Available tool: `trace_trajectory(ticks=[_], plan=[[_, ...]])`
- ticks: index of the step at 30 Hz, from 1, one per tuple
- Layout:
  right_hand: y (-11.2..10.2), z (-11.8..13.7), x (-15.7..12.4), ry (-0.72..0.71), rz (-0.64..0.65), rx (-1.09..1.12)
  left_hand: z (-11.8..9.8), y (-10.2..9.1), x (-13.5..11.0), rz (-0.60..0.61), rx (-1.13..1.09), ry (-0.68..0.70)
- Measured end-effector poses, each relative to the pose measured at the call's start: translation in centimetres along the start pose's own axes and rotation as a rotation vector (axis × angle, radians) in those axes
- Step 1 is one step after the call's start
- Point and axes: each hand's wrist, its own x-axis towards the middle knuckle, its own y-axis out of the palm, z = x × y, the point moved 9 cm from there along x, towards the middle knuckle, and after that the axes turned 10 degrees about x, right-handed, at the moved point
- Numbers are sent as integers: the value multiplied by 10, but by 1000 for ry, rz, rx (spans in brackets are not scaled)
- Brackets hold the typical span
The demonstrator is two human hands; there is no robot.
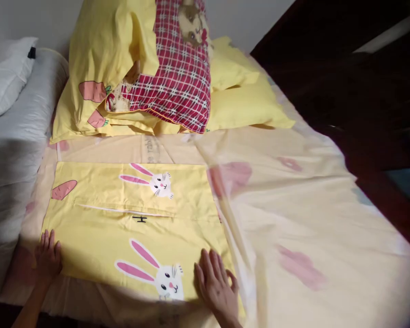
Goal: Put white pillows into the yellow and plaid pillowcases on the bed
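Observation:
A yellow pillowcase (pixel 99 246) printed with white rabbits, a pink carrot and a letter H lies spread flat on the bed. Across its middle runs a long slit-like opening with a pale edge. At the pillowcase's near left corner, my left hand (pixel 48 258) rests flat with fingers stretched out. My right hand (pixel 217 284) lies palm down on the near right part, its fingers extended and slightly apart. Neither hand grips anything. Part of my left hand is in shadow.
Behind the pillowcase are a red plaid pillow (pixel 181 77) with an animal print and yellow carrot-print fabric (pixel 99 59) around it. A pale patterned sheet (pixel 276 214) covers the bed. Grey-white bedding (pixel 30 132) lies at the left, and the dark floor begins beyond the right edge.

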Motion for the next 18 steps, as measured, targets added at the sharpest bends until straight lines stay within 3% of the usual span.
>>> trace_trajectory(ticks=[1, 3, 5, 6, 7, 8, 10, 11, 14, 15, 16, 17, 18], plan=[[1, 17, 0, -44, -26, 14, -22, -7, 0, -73, 7, 81], [22, 88, 3, -215, -17, 75, -98, -13, -5, -197, 29, 293], [57, 179, 10, -470, 95, 174, -183, 5, -8, -98, 44, 482], [73, 215, 16, -549, 136, 191, -216, 16, -8, -38, 70, 540], [85, 241, 23, -629, 173, 204, -236, 23, -4, -29, 85, 549], [93, 253, 30, -687, 201, 205, -242, 30, 3, -6, 105, 529], [93, 235, 47, -723, 221, 176, -214, 38, 20, 20, 139, 443], [86, 208, 55, -702, 213, 150, -186, 40, 29, 40, 153, 395], [45, 98, 68, -542, 128, 59, -73, 25, 50, -44, 192, 94], [30, 65, 69, -462, 78, 34, -49, 20, 54, -61, 186, 63], [16, 42, 67, -385, 18, 14, -36, 14, 56, -86, 178, 47], [7, 29, 65, -319, -30, 1, -36, 9, 57, -105, 166, 65], [4, 30, 63, -277, -60, -2, -49, 6, 57, -121, 152, 110]])
